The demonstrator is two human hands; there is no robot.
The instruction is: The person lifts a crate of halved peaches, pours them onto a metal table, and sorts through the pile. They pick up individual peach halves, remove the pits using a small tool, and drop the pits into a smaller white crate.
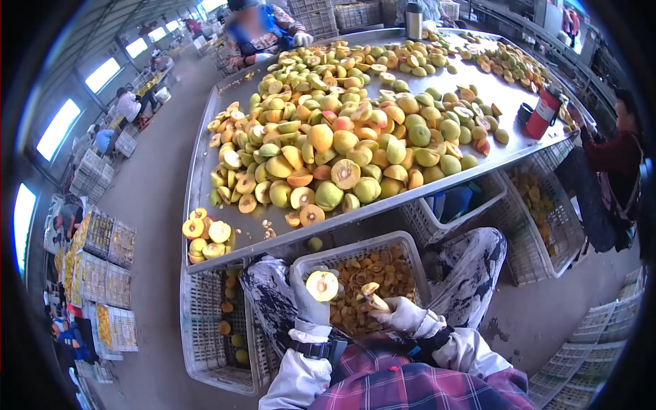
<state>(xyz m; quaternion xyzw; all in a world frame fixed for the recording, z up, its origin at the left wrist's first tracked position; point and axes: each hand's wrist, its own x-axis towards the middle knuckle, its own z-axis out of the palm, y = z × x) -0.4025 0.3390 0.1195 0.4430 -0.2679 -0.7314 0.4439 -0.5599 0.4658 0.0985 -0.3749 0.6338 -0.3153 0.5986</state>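
Note:
My left hand (310, 304), in a pale glove, is closed around a peach half (322, 285) with its pale cut face turned up. In my gloved right hand (403, 316) is a short pitting tool (374, 299), with a brownish bit of fruit at its tip. Both hands are over a white plastic crate (408, 247) between my knees, which holds orange-brown fruit scraps (362, 273). Before me, a metal table (205, 164) carries a large heap of yellow-green peach halves (328, 137). A smaller group of peach halves (208, 236) sits at its near left corner.
Beneath the table's left corner stands a crate (198, 342) with a few fruits inside; more crates (540, 266) are at the right. A red tumbler (542, 113) and a steel flask (414, 20) stand on the table. Co-workers (263, 34) sit across and at the right.

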